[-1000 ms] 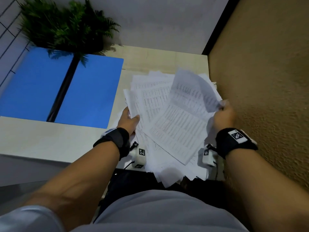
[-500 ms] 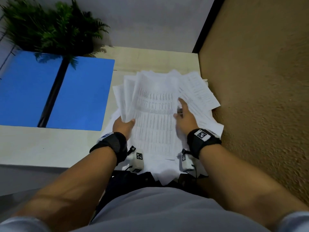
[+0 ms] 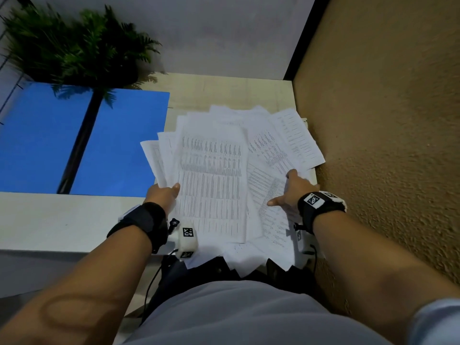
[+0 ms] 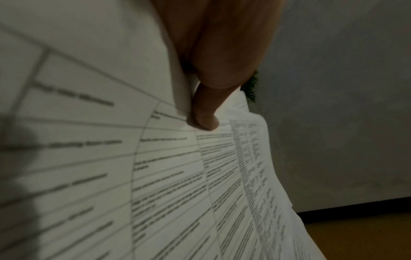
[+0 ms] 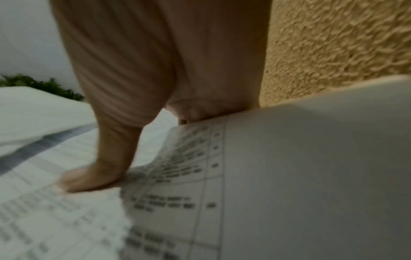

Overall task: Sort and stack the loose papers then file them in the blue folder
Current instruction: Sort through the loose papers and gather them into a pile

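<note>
A loose heap of printed papers [image 3: 271, 155] covers the right end of the table [image 3: 62, 220], and some sheets hang over its front edge. My left hand [image 3: 163, 195] grips a fanned bundle of sheets [image 3: 211, 183] at its lower left corner. Its thumb [image 4: 204, 119] presses on the top sheet and its fingers are hidden beneath. My right hand [image 3: 290, 192] lies on the sheets to the right of the bundle, thumb [image 5: 106, 158] spread flat on the paper, fingertips hidden by a raised sheet [image 5: 300, 167]. The blue folder [image 3: 119, 145] lies open flat to the left.
A black spine [image 3: 79, 143] runs down the middle of the folder. A green potted plant [image 3: 74, 48] stands behind it, its leaves over the folder's far edge. A rough tan wall [image 3: 385, 145] closes off the right side of the table, close to my right hand.
The right hand laid the sheet it was holding up onto the left hand's bundle, then moved right onto the loose sheets. The left hand kept its grip.
</note>
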The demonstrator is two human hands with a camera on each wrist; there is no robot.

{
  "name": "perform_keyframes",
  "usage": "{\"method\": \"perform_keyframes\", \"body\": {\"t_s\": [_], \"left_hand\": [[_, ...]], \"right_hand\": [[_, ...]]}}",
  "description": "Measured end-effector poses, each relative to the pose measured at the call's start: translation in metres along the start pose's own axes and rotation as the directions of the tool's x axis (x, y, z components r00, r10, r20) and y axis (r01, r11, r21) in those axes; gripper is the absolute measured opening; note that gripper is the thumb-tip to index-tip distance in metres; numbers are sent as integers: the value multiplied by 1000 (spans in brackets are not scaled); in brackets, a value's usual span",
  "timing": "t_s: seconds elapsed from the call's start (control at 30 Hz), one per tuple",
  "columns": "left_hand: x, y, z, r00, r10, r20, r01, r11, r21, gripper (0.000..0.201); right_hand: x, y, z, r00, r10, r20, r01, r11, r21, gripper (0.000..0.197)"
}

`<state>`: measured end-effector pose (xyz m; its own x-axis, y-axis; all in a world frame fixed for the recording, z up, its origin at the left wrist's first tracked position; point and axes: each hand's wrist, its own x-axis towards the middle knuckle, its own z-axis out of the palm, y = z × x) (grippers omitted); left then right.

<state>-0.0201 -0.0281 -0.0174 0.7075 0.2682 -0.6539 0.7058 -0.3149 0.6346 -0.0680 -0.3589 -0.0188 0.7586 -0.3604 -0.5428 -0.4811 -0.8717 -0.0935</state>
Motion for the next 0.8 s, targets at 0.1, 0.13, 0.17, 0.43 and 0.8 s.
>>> {"method": "perform_keyframes", "body": {"t_s": [0.1,0.13,0.17,0.43,0.8], "left_hand": [[5,-4,-2,1000,14,13,-13,1000,-25,50],[6,-7,-2,1000,24,10,-23,999,-38,50],[8,-9,-2,999,32,3,-32,997,-68,48],[-8,-14,7,983,52,175,-7,968,-253,57],[-34,-3,53,983,50,178,-26,990,-136,40]], "right_hand": [[5,1,-2,999,-28,-22,33,958,284,25],[6,2,-4,994,11,-106,28,935,354,19],[7,2,-7,978,71,-196,9,926,378,21],[8,15,-8,961,172,-217,-109,956,274,47],[-18,9,12,920,375,-113,-246,777,579,40]]}}
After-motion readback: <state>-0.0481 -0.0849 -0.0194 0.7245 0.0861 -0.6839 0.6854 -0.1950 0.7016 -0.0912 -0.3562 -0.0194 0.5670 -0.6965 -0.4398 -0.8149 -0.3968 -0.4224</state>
